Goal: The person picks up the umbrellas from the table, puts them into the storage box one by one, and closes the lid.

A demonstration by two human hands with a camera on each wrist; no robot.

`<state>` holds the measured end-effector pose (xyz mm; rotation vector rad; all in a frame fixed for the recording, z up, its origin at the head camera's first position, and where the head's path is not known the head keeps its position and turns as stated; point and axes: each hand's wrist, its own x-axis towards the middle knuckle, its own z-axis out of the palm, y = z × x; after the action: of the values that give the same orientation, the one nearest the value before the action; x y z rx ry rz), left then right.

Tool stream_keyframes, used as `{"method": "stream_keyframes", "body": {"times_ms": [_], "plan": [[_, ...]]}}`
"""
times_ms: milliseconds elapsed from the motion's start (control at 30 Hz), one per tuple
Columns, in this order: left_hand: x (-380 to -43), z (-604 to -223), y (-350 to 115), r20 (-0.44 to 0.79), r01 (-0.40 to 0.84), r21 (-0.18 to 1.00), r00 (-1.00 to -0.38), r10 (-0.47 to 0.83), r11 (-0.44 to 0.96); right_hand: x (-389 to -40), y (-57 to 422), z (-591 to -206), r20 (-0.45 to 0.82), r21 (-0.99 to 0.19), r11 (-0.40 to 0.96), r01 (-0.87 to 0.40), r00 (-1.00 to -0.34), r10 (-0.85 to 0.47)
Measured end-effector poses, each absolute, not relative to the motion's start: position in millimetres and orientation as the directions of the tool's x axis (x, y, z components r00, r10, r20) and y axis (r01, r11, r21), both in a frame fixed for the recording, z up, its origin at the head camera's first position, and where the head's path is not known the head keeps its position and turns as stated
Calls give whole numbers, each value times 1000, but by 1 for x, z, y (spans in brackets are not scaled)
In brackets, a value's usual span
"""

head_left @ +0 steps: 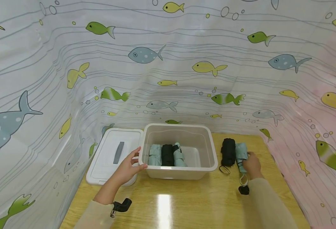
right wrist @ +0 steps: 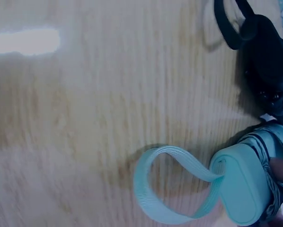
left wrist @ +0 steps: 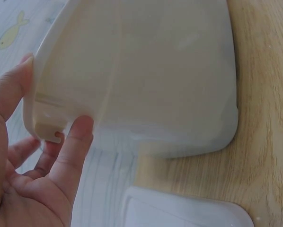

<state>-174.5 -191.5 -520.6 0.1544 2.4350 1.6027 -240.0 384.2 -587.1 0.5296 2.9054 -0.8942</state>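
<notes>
My left hand (head_left: 128, 169) grips the left rim of a beige plastic bin (head_left: 182, 173), its thumb and fingers spread around the corner in the left wrist view. Inside the bin lie a light green folded umbrella (head_left: 155, 155), a black folded umbrella (head_left: 168, 155) and another light green one (head_left: 179, 156), side by side. To the right of the bin, my right hand (head_left: 252, 165) holds a light green folded umbrella (head_left: 241, 152) by its side. Its handle and wrist loop (right wrist: 151, 203) show in the right wrist view. Beside it a black folded umbrella (head_left: 228, 152) lies on the table.
A white lid (head_left: 103, 162) with a grey handle lies left of the bin, partly behind my left hand. The wooden table (head_left: 202, 203) is enclosed by a fish-patterned curtain (head_left: 179, 95) at the back and sides.
</notes>
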Motion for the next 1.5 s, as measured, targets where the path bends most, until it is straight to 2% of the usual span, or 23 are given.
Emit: {"method": "stream_keyframes", "body": {"times_ms": [133, 300, 767, 1500], "plan": [[-174, -518, -191, -124, -36, 922, -970, 208, 385, -240, 383, -588, -128, -534, 789, 304, -952, 279], [-173, -516, -191, -122, -38, 931, -970, 211, 364, -242, 383, -595, -135, -587, 755, 291, -955, 263], [-172, -520, -190, -128, -40, 923, -970, 206, 383, -243, 377, -607, -147, -687, 608, 398, -895, 420], [-172, -519, -190, -113, -30, 927, -973, 202, 374, -246, 377, -606, -187, -739, 538, 405, -891, 413]]}}
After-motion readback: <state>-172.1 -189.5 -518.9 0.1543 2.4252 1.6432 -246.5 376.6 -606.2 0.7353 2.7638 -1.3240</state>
